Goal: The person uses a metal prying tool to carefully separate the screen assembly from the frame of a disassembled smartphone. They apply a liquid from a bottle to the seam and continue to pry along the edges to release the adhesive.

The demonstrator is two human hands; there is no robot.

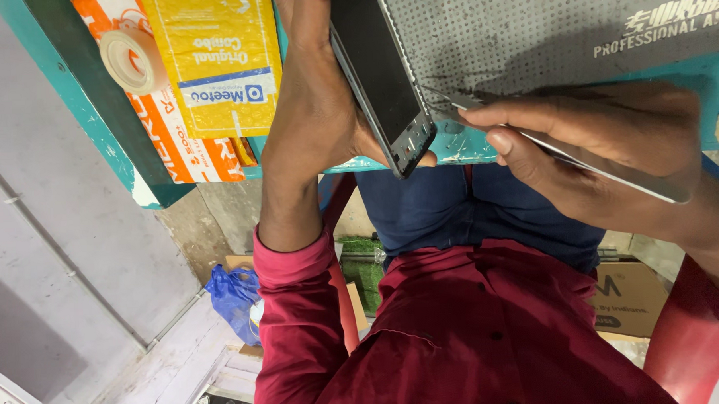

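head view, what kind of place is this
Probably a small phone repair bench. The left hand props a dark phone on edge, the right hand works metal tweezers at it, and a grey dotted work mat covers the teal table.

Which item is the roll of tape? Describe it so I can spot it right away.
Start at the teal table, at its corner away from both hands. The roll of tape lies on an orange packet beside a yellow padded envelope. It is the only round, see-through ring among flat packets.

Teal table [68, 85] bears grey mat [529, 29], yellow packet [219, 63].
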